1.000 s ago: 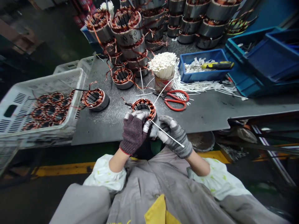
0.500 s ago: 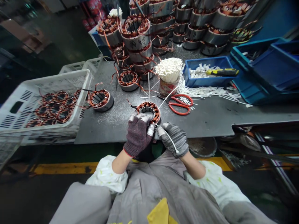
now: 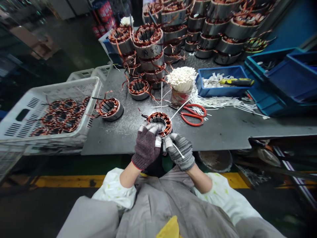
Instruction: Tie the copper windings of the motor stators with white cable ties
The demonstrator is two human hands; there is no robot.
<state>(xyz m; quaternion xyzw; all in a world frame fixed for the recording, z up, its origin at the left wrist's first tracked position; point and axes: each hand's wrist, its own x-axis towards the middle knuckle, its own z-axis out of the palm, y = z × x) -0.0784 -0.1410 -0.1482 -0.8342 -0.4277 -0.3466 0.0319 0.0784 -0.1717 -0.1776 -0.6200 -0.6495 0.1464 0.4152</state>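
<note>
A motor stator (image 3: 166, 125) with copper windings lies on the grey bench near its front edge. My left hand (image 3: 148, 142), in a dark maroon glove with taped fingertips, is closed over the stator's near left rim. At the near right side my right hand (image 3: 180, 150), in a grey striped glove, pinches a white cable tie (image 3: 178, 151); its headed end lies across the back of the glove. The tie's other end runs to the stator, partly hidden by fingers. Another white tie (image 3: 182, 108) sticks out from the stator's far right side.
Red-handled scissors (image 3: 194, 123) lie right of the stator, by a can (image 3: 181, 97) full of cable ties. Behind are stacked stators (image 3: 150, 51). A blue bin (image 3: 223, 91) holds scraps and a yellow-black tool. At left stand a single stator (image 3: 112, 114) and a white crate (image 3: 81, 132) of stators.
My right hand has drawn in closer to the stator, and less of the tie shows over its glove. My left hand stays on the stator. The whole view has shifted slightly.
</note>
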